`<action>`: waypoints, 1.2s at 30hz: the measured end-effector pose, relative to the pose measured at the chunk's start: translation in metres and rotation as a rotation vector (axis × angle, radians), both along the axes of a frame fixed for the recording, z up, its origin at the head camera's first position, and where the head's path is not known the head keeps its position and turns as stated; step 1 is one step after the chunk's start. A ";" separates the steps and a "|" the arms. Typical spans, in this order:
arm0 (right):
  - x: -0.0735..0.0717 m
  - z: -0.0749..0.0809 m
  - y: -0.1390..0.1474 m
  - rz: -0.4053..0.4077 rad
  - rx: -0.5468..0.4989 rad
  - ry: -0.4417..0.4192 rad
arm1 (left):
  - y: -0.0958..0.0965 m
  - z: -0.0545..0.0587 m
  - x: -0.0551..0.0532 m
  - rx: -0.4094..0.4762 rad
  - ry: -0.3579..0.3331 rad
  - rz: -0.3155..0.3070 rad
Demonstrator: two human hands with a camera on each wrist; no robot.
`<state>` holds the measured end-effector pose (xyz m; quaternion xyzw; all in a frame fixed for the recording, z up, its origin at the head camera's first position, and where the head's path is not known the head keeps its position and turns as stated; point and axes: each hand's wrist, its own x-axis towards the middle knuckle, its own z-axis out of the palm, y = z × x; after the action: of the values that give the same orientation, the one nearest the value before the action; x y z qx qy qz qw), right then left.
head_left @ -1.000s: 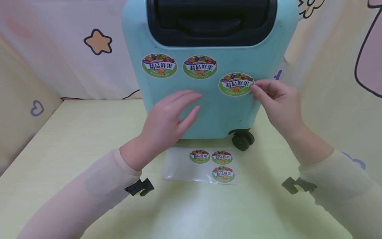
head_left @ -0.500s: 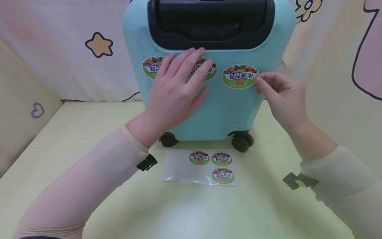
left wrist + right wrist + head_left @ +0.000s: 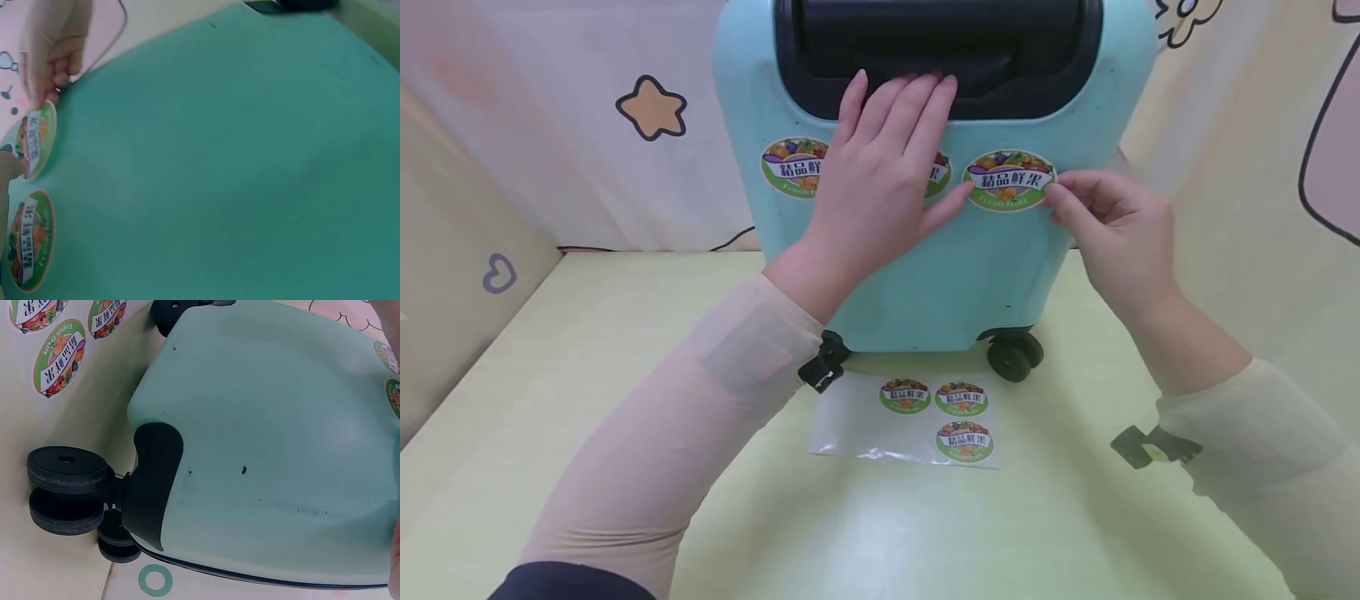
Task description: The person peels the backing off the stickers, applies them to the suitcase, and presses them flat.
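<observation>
A light-blue suitcase (image 3: 940,283) stands upright on the table. My right hand (image 3: 1116,229) pinches the right edge of an oval fresh-fruit sticker (image 3: 1011,185), which lies over the upper right of the suitcase front. With fingers stretched upward, my left hand (image 3: 880,187) rests at the suitcase's black handle recess (image 3: 1037,58), its thumb at that sticker's left edge. A matching sticker (image 3: 788,169) on the left is partly covered by the left hand, and the middle sticker (image 3: 31,240) shows whole in the left wrist view. The right wrist view shows only bits of hand at its right side.
A sticker sheet (image 3: 857,429) with three fruit stickers lies on the table (image 3: 880,533) before the suitcase. Black wheels (image 3: 1015,356) sit under the suitcase. A patterned curtain (image 3: 572,167) hangs behind and on both sides.
My left hand has risen from below the stickers to the handle recess, its thumb reaching the right sticker. My right hand has lifted that sticker slightly, roughly level with the other two.
</observation>
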<state>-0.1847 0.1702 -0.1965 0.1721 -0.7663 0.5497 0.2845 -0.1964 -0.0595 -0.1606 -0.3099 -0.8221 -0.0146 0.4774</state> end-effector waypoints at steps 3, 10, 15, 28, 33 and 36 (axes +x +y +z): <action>-0.001 -0.001 -0.001 0.003 -0.013 0.004 | 0.002 0.000 0.000 0.015 -0.010 0.006; -0.002 -0.001 -0.003 -0.003 -0.027 0.011 | 0.004 -0.002 -0.001 0.035 -0.046 0.025; -0.001 -0.002 -0.004 -0.015 -0.024 0.011 | 0.006 -0.005 -0.003 0.049 -0.039 0.026; -0.002 -0.004 -0.005 -0.035 0.020 0.040 | 0.008 -0.006 -0.005 0.065 -0.015 0.021; -0.001 -0.002 -0.007 -0.080 0.053 0.045 | 0.007 -0.006 -0.006 0.068 -0.011 0.022; 0.000 -0.001 -0.008 -0.120 0.083 0.052 | 0.007 -0.006 -0.006 0.067 -0.008 0.020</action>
<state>-0.1850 0.1625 -0.1977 0.1516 -0.7896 0.4948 0.3297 -0.2028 -0.0521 -0.1670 -0.2853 -0.8262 -0.0385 0.4843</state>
